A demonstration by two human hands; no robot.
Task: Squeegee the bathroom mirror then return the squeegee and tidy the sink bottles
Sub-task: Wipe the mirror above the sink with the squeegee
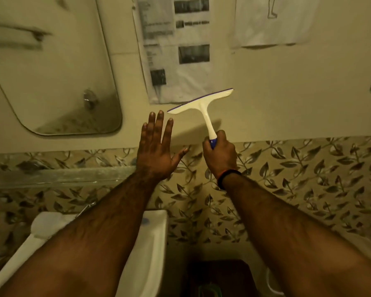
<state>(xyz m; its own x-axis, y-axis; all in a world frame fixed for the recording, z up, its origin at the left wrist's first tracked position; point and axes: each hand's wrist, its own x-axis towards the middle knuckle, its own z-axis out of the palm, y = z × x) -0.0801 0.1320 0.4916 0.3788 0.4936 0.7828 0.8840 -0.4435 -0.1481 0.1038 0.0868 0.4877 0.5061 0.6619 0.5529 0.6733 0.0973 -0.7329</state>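
My right hand [220, 154] grips the blue end of a white squeegee [201, 105] and holds it upright before the cream wall, its blade tilted up to the right. My left hand [156, 146] is raised beside it with fingers straight and spread, holding nothing, just left of the blade's lower end. The mirror [51, 67] with rounded corners hangs on the wall at the upper left, well left of both hands. The white sink [156, 236] lies below my left forearm, mostly hidden by it. No bottles can be made out.
Printed paper sheets [176, 48] are stuck to the wall right of the mirror, another sheet [270, 20] further right. A band of leaf-patterned tiles [298, 172] runs below. A glass shelf edge [58, 174] crosses at the left. A dark object [221, 275] sits low at centre.
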